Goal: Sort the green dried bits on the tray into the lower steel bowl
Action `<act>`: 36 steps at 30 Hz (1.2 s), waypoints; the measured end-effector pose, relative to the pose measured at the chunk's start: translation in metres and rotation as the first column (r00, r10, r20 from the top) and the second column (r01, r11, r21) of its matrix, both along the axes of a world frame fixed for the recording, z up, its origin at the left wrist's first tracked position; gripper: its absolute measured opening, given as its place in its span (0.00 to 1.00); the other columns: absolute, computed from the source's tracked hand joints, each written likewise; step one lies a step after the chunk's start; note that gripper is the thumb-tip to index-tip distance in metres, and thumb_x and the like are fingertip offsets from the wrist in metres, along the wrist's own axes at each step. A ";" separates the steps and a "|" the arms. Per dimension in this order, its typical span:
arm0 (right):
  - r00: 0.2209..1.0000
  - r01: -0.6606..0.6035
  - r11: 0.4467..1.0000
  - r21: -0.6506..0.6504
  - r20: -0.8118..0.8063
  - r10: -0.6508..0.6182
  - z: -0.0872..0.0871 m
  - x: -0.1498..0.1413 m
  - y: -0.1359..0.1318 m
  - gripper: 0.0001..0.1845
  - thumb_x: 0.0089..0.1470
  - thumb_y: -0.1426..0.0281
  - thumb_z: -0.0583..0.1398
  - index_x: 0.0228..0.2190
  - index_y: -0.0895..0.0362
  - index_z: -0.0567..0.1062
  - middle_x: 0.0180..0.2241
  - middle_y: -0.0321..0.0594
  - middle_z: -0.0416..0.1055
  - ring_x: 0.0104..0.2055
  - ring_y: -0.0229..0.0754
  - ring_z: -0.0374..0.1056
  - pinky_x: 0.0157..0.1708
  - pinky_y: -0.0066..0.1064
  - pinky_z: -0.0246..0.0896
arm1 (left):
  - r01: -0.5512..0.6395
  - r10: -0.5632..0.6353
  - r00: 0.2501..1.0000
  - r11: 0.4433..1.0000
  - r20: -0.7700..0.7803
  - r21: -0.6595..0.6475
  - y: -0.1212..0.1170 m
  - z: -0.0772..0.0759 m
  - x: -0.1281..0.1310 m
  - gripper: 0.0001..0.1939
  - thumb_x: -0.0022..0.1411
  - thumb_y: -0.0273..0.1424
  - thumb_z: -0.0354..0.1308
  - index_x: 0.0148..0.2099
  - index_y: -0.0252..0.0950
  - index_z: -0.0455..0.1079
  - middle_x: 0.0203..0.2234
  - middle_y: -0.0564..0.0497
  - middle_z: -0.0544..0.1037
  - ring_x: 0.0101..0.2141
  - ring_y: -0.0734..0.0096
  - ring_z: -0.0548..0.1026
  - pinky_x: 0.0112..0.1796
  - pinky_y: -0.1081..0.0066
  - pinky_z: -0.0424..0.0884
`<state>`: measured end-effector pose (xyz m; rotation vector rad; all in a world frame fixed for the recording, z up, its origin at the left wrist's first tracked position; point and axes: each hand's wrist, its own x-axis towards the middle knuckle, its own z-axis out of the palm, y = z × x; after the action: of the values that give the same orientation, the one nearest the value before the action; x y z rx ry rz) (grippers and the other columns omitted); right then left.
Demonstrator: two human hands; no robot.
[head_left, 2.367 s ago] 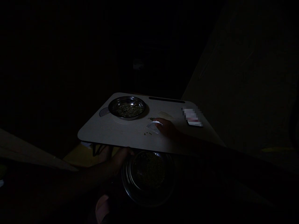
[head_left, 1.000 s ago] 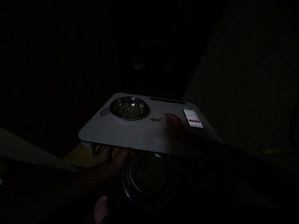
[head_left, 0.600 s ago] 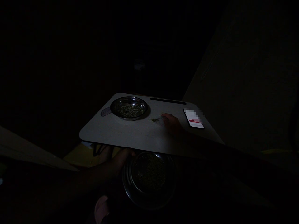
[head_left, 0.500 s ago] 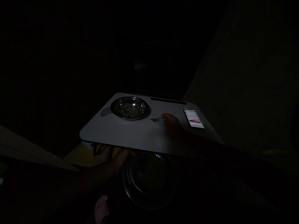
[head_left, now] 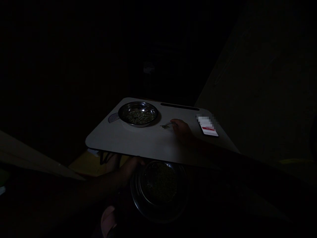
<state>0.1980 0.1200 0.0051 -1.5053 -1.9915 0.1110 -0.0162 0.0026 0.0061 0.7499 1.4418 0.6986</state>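
My right hand (head_left: pixel 182 129) rests low over the white table, fingers pinched around a thin pale thing I cannot make out. Just left of its fingertips lies a small heap of green bits (head_left: pixel 164 126). Below the table's near edge, my left hand (head_left: pixel 131 165) closes on the rim of a large steel bowl (head_left: pixel 138 201). Fine green pieces (head_left: pixel 163 181) fill part of that bowl, dim in the shadow. A second steel bowl (head_left: pixel 138 125), holding pale green pieces (head_left: pixel 140 117), stands at the table's left.
On the white table (head_left: pixel 119 140), a lit phone (head_left: pixel 209 129) lies at the right. A dark slot (head_left: pixel 179 106) runs along the far edge. A yellow surface (head_left: pixel 86 163) shows below left. A wall (head_left: pixel 267 99) rises at the right; most surroundings are too dark to make out.
The view has shifted slightly. My right hand stays by the small heap with only a slight movement of the fingers. My left hand keeps its place at the lower bowl.
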 end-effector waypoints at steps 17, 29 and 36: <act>1.000 0.000 1.000 0.002 0.007 0.000 0.001 -0.009 0.002 0.17 0.45 0.74 0.47 0.39 0.59 0.66 0.39 0.44 0.65 0.41 0.42 0.59 0.39 0.33 0.54 | 0.040 -0.039 0.995 0.999 0.093 -0.009 0.003 -0.019 -0.006 0.04 0.38 0.26 0.49 0.20 0.33 0.65 0.12 0.51 0.69 0.16 0.70 0.66 0.19 0.71 0.60; 1.000 0.006 0.999 0.032 0.016 -0.007 0.000 -0.003 0.003 0.17 0.45 0.74 0.47 0.39 0.59 0.66 0.39 0.43 0.65 0.41 0.42 0.59 0.40 0.34 0.54 | -0.002 -0.002 0.997 0.999 0.080 0.046 0.002 -0.013 -0.004 0.05 0.37 0.24 0.50 0.22 0.34 0.66 0.13 0.51 0.69 0.17 0.70 0.67 0.20 0.71 0.61; 1.000 0.009 0.999 0.034 0.012 -0.010 0.002 -0.006 0.003 0.17 0.45 0.74 0.47 0.39 0.58 0.66 0.38 0.43 0.65 0.40 0.43 0.60 0.40 0.34 0.55 | -0.005 0.005 0.995 1.000 0.103 0.003 0.000 -0.004 -0.002 0.03 0.37 0.24 0.50 0.19 0.35 0.63 0.10 0.53 0.67 0.14 0.71 0.65 0.18 0.71 0.59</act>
<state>0.1924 0.1227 0.0067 -1.4971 -1.9857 0.0640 -0.0185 0.0029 0.0019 0.7029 1.3495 0.7336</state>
